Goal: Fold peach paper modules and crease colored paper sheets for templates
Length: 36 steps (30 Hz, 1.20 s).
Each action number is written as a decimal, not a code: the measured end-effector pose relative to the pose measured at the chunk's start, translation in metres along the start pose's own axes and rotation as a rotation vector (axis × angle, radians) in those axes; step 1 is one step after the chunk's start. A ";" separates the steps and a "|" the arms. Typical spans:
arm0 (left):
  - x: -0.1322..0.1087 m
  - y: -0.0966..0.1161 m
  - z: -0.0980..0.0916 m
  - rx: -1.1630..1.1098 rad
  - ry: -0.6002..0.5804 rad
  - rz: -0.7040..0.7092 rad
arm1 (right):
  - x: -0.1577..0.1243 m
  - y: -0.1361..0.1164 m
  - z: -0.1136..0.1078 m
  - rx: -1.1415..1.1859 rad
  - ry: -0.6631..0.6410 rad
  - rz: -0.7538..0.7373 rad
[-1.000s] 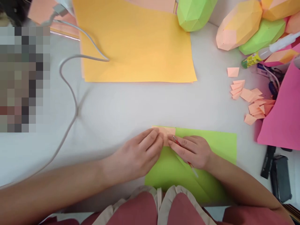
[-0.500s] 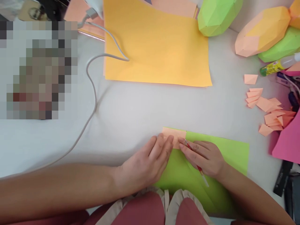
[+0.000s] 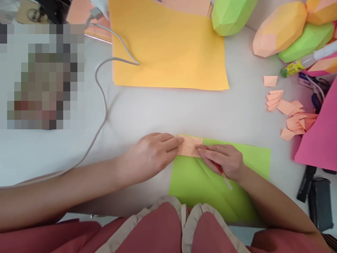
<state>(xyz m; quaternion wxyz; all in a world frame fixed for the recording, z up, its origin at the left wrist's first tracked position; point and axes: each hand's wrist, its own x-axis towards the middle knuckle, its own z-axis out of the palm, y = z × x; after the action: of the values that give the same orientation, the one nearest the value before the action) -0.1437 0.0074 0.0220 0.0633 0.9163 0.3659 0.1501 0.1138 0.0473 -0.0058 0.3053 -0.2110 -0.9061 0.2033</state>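
Note:
A small peach paper rectangle (image 3: 190,149) lies on the upper left corner of a large green sheet (image 3: 218,196). My left hand (image 3: 155,153) has its fingers closed at the peach paper's left edge, pinching it. My right hand (image 3: 223,160) grips a slim red pen-like tool (image 3: 219,168) with a thin metal tip and a clear back end. That tip points up and left, beside the peach paper's right edge. My right fingertips also touch the peach paper's right part.
Orange sheets (image 3: 168,52) lie at the back, with a white cable (image 3: 106,102) running over and left. Small peach pieces (image 3: 297,121) are scattered at right, near a glue tube (image 3: 292,68), faceted paper shapes (image 3: 280,28) and a pink sheet (image 3: 319,140). A black case (image 3: 320,203) sits right.
My left hand has slid from the top of the peach paper to its left edge, uncovering more of it. The right hand keeps the red tool near the right edge. The view has shifted slightly.

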 end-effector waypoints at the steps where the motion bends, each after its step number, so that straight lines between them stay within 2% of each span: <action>1: 0.000 -0.001 0.000 0.005 -0.007 0.012 | 0.000 0.001 0.000 -0.008 0.009 0.000; 6: -0.002 0.004 0.009 0.111 -0.004 0.059 | -0.002 -0.003 0.000 -0.075 -0.003 -0.020; 12: -0.002 0.036 0.020 0.384 0.157 0.066 | -0.012 -0.024 -0.001 -0.491 -0.094 -0.107; 14: -0.002 0.044 0.022 0.431 0.171 0.083 | -0.017 -0.029 -0.002 -0.564 -0.115 -0.113; 19: -0.001 0.046 0.026 0.404 0.076 0.148 | -0.036 -0.028 -0.021 -0.557 -0.175 -0.083; 22: 0.002 0.048 0.026 0.413 0.035 0.184 | -0.052 -0.021 -0.038 -0.525 -0.154 -0.081; 26: 0.015 0.059 0.024 0.427 -0.078 0.088 | -0.063 -0.015 -0.051 -0.509 -0.131 -0.056; 30: 0.038 0.074 0.026 0.437 -0.206 -0.046 | -0.055 -0.019 -0.045 -0.504 -0.107 -0.021; 32: 0.047 0.080 0.030 0.457 -0.179 -0.081 | -0.049 -0.019 -0.039 -0.486 -0.113 -0.069; 36: 0.052 0.088 0.042 0.460 0.019 -0.097 | -0.044 -0.013 -0.030 -0.431 -0.173 -0.121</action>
<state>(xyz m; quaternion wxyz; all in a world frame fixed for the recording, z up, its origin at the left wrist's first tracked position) -0.0373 -0.0212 0.0139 -0.1434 0.8864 0.4348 0.0684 0.1617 0.0212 0.0026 0.1860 -0.1983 -0.9623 0.0040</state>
